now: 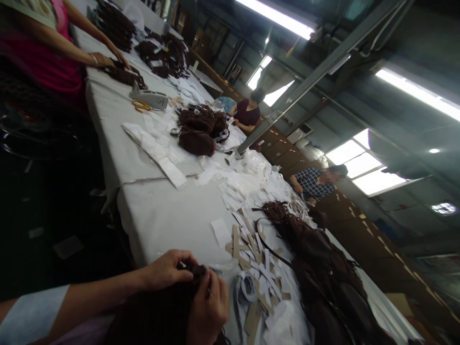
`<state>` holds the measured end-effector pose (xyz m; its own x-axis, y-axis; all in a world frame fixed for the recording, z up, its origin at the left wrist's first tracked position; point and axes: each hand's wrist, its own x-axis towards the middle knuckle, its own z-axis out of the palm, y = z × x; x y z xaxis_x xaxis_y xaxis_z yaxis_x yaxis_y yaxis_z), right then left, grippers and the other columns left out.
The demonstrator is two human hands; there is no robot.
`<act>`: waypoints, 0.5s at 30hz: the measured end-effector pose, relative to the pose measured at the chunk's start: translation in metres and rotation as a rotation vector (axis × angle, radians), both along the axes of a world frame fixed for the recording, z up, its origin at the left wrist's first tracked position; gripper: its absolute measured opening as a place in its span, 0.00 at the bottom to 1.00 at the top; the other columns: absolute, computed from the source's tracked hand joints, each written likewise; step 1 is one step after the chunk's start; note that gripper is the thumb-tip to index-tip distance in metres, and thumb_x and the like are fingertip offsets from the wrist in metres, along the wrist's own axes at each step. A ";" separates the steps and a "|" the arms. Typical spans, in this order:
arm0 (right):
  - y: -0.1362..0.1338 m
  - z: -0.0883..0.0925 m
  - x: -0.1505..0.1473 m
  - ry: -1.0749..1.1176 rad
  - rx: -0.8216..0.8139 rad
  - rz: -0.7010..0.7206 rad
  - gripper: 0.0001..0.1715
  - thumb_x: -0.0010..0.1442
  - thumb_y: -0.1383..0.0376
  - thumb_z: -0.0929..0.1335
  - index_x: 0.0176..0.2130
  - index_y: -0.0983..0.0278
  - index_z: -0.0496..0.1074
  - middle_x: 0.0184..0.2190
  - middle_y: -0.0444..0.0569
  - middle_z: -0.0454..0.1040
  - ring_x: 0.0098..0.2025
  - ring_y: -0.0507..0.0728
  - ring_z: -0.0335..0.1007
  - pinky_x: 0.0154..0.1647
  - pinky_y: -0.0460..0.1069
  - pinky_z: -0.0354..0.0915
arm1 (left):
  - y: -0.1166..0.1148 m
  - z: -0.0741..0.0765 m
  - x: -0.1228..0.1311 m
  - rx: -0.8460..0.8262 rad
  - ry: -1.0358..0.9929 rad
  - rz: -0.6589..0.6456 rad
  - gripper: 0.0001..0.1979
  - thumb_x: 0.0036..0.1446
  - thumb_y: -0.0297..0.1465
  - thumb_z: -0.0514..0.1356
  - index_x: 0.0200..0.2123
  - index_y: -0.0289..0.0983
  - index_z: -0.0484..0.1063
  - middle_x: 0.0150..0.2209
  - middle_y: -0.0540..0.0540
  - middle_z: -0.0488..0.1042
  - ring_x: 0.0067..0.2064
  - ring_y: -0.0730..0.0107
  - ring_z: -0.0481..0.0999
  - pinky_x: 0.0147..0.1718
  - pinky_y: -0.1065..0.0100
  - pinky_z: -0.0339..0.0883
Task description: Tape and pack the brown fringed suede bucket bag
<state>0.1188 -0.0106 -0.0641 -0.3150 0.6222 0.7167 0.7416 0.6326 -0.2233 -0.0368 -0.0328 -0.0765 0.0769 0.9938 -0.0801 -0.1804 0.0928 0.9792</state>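
Observation:
My left hand (166, 271) is closed in a pinch on the upper edge of a dark brown bag (158, 314) at the bottom of the head view. Close beside it, my right hand (209, 306) has its thumb and fingers pressed together on the same gathered edge. Most of the bag is in deep shadow, so its shape is hard to make out. A rolled pale strip (246, 286) lies just right of my right hand, near scattered white and tan paper strips (260, 258).
Dark brown bags with straps (323, 258) are heaped on the right of the white-covered table (168, 211). Farther along are more brown bags (201, 129), a tape dispenser (154, 99) and yellow-handled scissors (141, 106). A co-worker's hand (102, 61) touches a bag at upper left; other people work across the table.

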 end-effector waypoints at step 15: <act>-0.027 -0.024 -0.001 0.204 -0.355 0.221 0.10 0.64 0.65 0.63 0.36 0.63 0.74 0.31 0.50 0.72 0.34 0.55 0.70 0.38 0.49 0.65 | 0.007 -0.003 0.001 -0.078 -0.239 0.036 0.16 0.54 0.40 0.58 0.43 0.37 0.69 0.36 0.49 0.74 0.37 0.68 0.71 0.37 0.68 0.63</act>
